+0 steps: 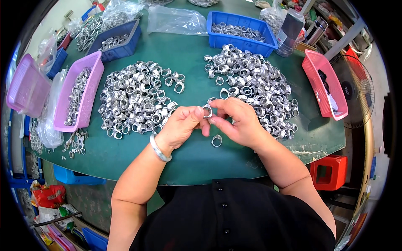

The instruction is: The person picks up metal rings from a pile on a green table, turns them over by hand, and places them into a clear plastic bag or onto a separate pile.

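Note:
Between my two hands, over the green table (188,167), I hold a silver metal ring (207,110). My left hand (183,125), with a pale bangle (159,149) at its wrist, pinches one side of it. The thumb and fingers of my right hand (236,121) close on the other side. A single ring (216,141) lies on the table just below my hands. To the left spreads a heap of silver rings (134,98); another heap of rings (255,79) spreads to the right, beyond my right hand.
Blue bins (240,48) holding metal pieces stand at the back. On the left is a pink basket (95,79) of small metal parts, near a clear plastic bag (53,113). At the right edge stand a pink basket (307,79), a fan (361,90) and a red stool (341,171).

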`<state>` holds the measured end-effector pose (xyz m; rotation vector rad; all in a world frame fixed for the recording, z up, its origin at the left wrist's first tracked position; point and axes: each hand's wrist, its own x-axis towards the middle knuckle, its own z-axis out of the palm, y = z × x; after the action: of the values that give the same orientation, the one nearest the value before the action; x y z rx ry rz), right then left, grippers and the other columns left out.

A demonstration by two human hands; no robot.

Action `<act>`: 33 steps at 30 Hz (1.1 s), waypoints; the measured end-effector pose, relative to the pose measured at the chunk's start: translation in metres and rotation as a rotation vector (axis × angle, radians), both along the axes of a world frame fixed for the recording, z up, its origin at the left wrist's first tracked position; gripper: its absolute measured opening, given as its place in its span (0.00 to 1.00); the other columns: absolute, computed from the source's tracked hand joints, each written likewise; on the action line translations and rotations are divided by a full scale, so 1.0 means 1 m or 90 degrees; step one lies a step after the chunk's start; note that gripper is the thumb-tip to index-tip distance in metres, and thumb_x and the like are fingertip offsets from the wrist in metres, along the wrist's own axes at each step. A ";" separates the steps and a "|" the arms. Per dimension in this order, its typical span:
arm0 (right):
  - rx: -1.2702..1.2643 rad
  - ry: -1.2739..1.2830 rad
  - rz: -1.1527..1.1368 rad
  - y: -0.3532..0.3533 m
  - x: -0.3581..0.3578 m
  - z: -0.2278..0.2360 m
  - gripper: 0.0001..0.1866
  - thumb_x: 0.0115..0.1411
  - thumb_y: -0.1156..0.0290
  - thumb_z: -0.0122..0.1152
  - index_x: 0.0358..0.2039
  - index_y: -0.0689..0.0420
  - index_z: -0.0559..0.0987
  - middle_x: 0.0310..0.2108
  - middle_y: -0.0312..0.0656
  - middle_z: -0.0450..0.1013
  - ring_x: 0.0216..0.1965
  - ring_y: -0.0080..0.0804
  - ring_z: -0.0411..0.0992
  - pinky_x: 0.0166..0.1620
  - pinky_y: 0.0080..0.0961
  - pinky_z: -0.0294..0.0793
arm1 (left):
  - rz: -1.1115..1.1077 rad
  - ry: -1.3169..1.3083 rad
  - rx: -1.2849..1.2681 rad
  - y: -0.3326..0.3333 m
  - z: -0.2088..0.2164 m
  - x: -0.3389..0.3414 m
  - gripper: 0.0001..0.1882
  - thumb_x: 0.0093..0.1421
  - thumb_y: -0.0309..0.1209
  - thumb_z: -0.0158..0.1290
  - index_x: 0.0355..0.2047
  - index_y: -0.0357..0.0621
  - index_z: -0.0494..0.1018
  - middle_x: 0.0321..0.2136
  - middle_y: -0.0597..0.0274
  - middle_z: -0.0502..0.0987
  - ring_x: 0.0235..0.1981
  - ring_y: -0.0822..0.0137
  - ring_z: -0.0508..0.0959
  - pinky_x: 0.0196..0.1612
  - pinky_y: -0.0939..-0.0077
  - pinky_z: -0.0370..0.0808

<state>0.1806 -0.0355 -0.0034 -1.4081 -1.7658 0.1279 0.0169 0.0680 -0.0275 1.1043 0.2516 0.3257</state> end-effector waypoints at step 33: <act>0.006 0.032 0.017 0.001 0.005 0.000 0.17 0.46 0.77 0.62 0.40 0.54 0.76 0.24 0.38 0.72 0.27 0.35 0.70 0.30 0.28 0.69 | 0.058 -0.039 0.046 -0.003 -0.003 0.006 0.13 0.62 0.32 0.47 0.43 0.37 0.70 0.32 0.62 0.74 0.33 0.74 0.73 0.39 0.80 0.71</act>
<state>0.1853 -0.0347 -0.0035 -1.3632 -1.7421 0.1673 0.0229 0.0647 -0.0305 1.1539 0.2368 0.4521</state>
